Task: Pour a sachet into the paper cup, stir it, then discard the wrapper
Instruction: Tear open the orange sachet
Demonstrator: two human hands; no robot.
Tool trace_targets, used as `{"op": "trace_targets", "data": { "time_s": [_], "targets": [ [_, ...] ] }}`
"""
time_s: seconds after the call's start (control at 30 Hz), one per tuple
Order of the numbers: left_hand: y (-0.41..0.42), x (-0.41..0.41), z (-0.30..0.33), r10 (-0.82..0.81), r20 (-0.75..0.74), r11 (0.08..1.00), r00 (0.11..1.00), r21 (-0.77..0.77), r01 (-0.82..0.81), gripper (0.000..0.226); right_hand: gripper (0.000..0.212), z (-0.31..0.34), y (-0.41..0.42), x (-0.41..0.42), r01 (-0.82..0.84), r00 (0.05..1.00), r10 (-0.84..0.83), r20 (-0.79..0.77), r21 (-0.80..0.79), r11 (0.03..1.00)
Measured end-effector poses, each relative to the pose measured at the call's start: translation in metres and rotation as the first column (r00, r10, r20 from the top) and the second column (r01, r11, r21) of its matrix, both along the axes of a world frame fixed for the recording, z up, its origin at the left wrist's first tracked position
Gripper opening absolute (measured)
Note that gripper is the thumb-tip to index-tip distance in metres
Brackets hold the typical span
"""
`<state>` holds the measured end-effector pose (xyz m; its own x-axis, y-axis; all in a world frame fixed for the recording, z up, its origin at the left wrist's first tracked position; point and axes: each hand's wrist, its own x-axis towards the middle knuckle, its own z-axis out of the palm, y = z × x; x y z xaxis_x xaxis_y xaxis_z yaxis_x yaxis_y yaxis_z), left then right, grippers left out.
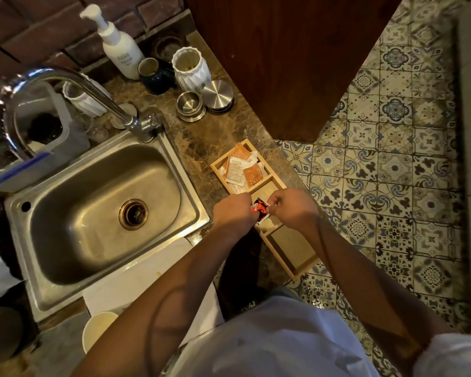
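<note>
I hold the sachet pinched between left hand and right hand above the wooden tray, apparently tearing it. Paper cup stands near the sink. Pouring, stirring and discarding remain.

Brown marble counter carrying wooden tray, steel tins, white vases, pump bottle, paper cup, white towel beside sink.
</note>
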<state>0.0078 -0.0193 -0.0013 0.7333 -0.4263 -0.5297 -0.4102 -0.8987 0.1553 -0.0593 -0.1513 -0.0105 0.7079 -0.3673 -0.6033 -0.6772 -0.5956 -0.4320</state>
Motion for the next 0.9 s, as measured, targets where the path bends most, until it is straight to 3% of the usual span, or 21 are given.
{"op": "trace_targets", "data": {
  "time_s": [0.27,0.37,0.5,0.7,0.9],
  "targets": [
    [0.030,-0.025,0.038,0.172,0.004,0.931,0.985,-0.327,-0.161,0.031,0.007,0.029,0.002,-0.028,0.102,0.964,-0.143,0.225,0.182,0.978],
    [0.044,-0.034,0.056,0.232,-0.034,0.843,0.972,-0.492,-0.218,0.025,0.006,0.055,0.006,-0.029,0.096,0.939,-0.155,0.307,0.199,0.975],
    [0.065,-0.038,0.087,0.255,-0.107,0.654,0.961,-0.713,-0.253,0.020,0.003,0.098,0.011,-0.029,-0.026,0.881,-0.080,0.467,0.218,0.976],
    [0.093,-0.046,0.124,0.316,-0.027,0.487,0.948,-0.853,-0.187,0.020,0.007,0.140,0.030,-0.028,-0.180,0.780,-0.046,0.625,0.294,0.939],
    [0.123,-0.064,0.151,0.374,-0.002,0.367,0.928,-0.918,-0.150,0.020,0.006,0.172,0.061,-0.033,-0.263,0.731,-0.110,0.674,0.426,0.866]
  ]
}}
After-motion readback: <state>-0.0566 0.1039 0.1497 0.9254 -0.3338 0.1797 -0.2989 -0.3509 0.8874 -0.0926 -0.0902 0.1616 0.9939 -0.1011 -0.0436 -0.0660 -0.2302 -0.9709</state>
